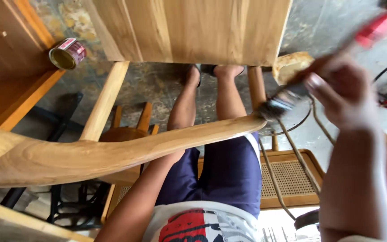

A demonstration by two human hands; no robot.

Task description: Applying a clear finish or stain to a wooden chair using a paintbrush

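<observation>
Table top: I see a broad panel of pale wood (193, 29) filling the upper middle of the view, grain running top to bottom, with a wooden leg (105, 101) slanting down from its left corner.

Curved wooden piece: a long, bowed plank of light wood (113, 152) sweeps from the left edge across to the centre right, tapering to a rounded tip. It lies across my lap, above my blue shorts (229, 175).

Right hand: my right hand (343, 92) is raised at the right side, fingers wrapped tightly round the handle of a paintbrush (292, 96). The dark bristles touch the tip of the curved plank. The handle's far end is a red blur in the upper right corner.

Left hand: my left forearm reaches up under the curved plank, and the hand itself is hidden behind it, so I cannot tell whether it is spread or gripping.

Cane seat: a wooden frame with woven cane (290, 179) lies low on the right, beneath my right arm.

Tin: a small round open can (67, 53) sits at upper left beside the table's edge, well apart from the brush. It holds a yellowish liquid, and a red and white label wraps its side.
</observation>
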